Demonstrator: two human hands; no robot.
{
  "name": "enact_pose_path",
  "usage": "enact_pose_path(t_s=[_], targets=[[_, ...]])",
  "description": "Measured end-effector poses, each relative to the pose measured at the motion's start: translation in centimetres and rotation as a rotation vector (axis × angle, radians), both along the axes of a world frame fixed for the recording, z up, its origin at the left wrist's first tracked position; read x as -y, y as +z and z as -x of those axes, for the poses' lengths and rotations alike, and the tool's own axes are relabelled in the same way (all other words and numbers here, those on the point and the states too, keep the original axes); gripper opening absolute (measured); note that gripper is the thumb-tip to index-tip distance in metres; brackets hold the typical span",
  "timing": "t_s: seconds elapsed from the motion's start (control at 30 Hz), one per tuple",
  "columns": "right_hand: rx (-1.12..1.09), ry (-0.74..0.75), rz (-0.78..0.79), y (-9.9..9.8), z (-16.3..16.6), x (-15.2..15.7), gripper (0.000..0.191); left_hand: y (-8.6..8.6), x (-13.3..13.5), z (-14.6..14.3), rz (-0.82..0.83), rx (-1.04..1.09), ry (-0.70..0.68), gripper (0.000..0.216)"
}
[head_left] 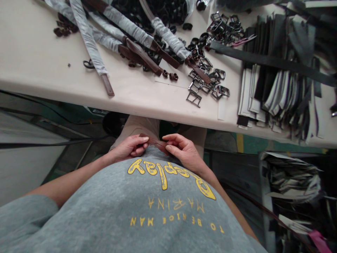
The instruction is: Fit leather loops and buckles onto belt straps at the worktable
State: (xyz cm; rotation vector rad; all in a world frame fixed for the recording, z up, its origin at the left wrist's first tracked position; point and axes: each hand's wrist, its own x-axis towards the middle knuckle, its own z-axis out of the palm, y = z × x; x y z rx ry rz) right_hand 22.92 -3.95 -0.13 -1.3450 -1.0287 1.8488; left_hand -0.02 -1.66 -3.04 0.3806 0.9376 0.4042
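Note:
Low over my lap, just in front of the table edge, a brown leather strap [156, 142] spans the space between my two hands. My left hand [133, 146] pinches one end between thumb and fingers. On the other side, the thumb and fingers of my right hand [183, 149] close around the strap from the right. Part of the strap is hidden behind the fingers and against the grey shirt. Nearest to the hands on the table are a wrapped brown belt [92, 49] with its bare tip towards me and a heap of metal buckles [207, 82].
Several plastic-wrapped brown belts [131, 28] lie across the table [126, 98]. Brown loops [172, 76] and more buckles [223, 26] are scattered among them. Pink-handled snips [244, 40] rest beside stacked black straps [279, 84]. A bin [265, 196] with strips stands at lower right.

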Motion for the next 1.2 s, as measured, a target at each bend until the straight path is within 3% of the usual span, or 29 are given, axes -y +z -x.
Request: enact_pose_path(t_s=[0.33, 0.57, 0.7, 0.87, 1.0, 1.1, 1.2], targets=[[0.096, 0.042, -0.087, -0.4, 0.5, 0.2, 0.028, 0.2, -0.3, -0.3, -0.003, -0.002, -0.015, 0.035], [0.511, 0.100, -0.622, -1.0, 2.0, -0.5, 0.018, 0.7, -0.5, -2.3, -0.116, -0.072, -0.088, 0.043], [0.583, 0.085, -0.729, -1.2, 1.9, -0.7, 0.014, 0.7, -0.6, -2.7, -0.147, -0.100, -0.091, 0.049], [0.533, 0.066, -0.701, -0.8, 1.2, -0.4, 0.017, 1.1, -0.6, -2.3, -0.148, -0.085, -0.088, 0.044], [0.492, 0.155, -0.469, 0.0, -0.2, -0.2, 0.027, 1.2, -0.6, -2.0, -0.111, -0.082, -0.066, 0.039], [0.491, 0.210, -0.343, 0.5, -0.9, 0.2, 0.020, 1.3, -0.5, -2.1, -0.111, -0.084, -0.048, 0.038], [0.496, 0.193, -0.358, 0.6, -1.1, 0.7, 0.007, 1.5, -0.5, -2.2, -0.109, -0.090, -0.038, 0.037]])
